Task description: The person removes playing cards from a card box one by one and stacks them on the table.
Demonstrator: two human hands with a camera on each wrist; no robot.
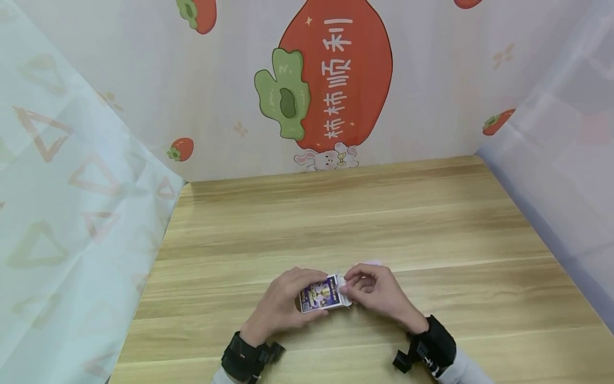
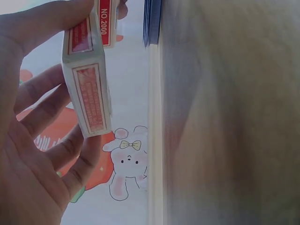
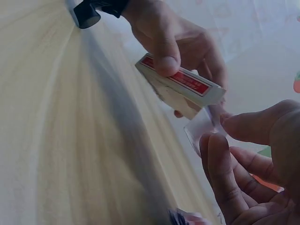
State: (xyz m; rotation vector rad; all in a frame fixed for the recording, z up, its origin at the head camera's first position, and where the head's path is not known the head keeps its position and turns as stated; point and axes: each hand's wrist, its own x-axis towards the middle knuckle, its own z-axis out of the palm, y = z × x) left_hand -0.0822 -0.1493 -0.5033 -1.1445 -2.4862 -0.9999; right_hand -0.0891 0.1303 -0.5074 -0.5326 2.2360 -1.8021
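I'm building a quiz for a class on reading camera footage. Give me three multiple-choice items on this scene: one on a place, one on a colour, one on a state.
1. Where is the card box?
A. between both hands above the near part of the table
B. at the table's far edge
C. on the floor

2. What colour are the box's side panels?
A. green
B. red
C. black

3. How does the left hand meet the box?
A. hovers apart
B. lies flat on it
C. grips it

Key: A, the head view shows it between the hands over the wooden table; B, both wrist views show red panels; C, thumb and fingers wrap it.

Wooden table point(image 1: 364, 224), persimmon-print backdrop point(image 1: 336, 80) with cartoon rabbit point(image 1: 326, 158), pale patterned side curtain point(image 1: 72, 213)
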